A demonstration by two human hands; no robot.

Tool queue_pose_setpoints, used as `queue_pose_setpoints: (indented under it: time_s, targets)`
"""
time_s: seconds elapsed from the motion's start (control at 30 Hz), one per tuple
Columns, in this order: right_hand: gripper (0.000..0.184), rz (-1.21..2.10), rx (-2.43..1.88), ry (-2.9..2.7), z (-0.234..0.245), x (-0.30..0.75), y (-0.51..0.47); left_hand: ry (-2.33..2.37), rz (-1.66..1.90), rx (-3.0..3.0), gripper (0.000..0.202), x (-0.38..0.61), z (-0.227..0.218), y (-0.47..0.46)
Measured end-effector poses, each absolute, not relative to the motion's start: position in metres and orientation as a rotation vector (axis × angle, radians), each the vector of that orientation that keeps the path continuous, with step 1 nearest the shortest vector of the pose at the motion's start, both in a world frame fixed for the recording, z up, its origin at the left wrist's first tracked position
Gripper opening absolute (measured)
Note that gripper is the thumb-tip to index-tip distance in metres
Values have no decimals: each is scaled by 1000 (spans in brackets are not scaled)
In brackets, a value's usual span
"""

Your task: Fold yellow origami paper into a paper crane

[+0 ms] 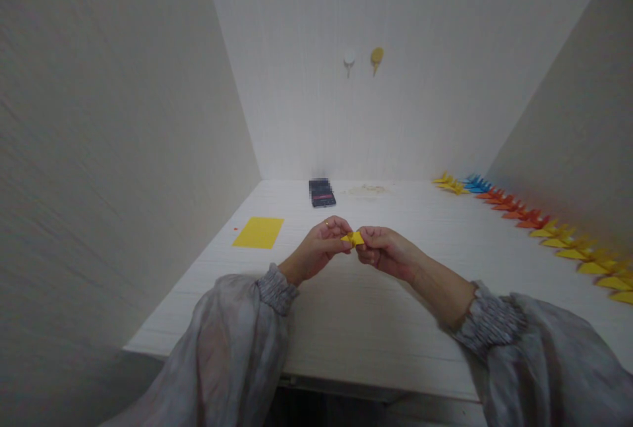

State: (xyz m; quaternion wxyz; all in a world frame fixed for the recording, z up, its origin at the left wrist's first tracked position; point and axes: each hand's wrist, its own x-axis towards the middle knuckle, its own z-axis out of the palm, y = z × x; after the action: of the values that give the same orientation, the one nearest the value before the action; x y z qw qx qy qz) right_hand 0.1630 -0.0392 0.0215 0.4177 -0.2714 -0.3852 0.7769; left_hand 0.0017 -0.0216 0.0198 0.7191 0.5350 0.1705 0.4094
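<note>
A small folded piece of yellow paper point(353, 238) is pinched between both hands above the middle of the white table point(346, 308). My left hand point(321, 246), with a ring on one finger, grips its left side with curled fingers. My right hand point(383, 250) grips its right side the same way. Both wrists wear grey gathered sleeves.
A flat yellow paper sheet point(258, 232) lies on the table at the left. A dark phone point(322, 192) rests near the back wall. Several folded paper figures, yellow point(568, 242), orange point(514, 211) and blue point(475, 184), line the right side. Two hooks point(363, 60) hang on the back wall.
</note>
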Motion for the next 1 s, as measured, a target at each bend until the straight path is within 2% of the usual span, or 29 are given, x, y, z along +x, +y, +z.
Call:
queue_pose_setpoints:
  time_s: [0.5,0.6,0.7,0.8,0.9,1.0]
  targets:
    - [16,1962,-656,-999,21,165,-39,382,848,1107,27,1,23,-22]
    - [20,1820,-761,-1114,21,170,-35,407,836,1092,28,-1,22,-20]
    - [24,1393,-854,-1291,20,175,-32,442,856,1072,29,-1,22,-19]
    - [19,773,-932,-1613,18,180,-30,469,895,1048,30,0,22,-19]
    - [26,136,-960,-1984,17,183,-32,464,892,1053,30,1,20,-20]
    - [24,-335,-1007,-2148,18,181,-35,463,856,1076,29,2,19,-21]
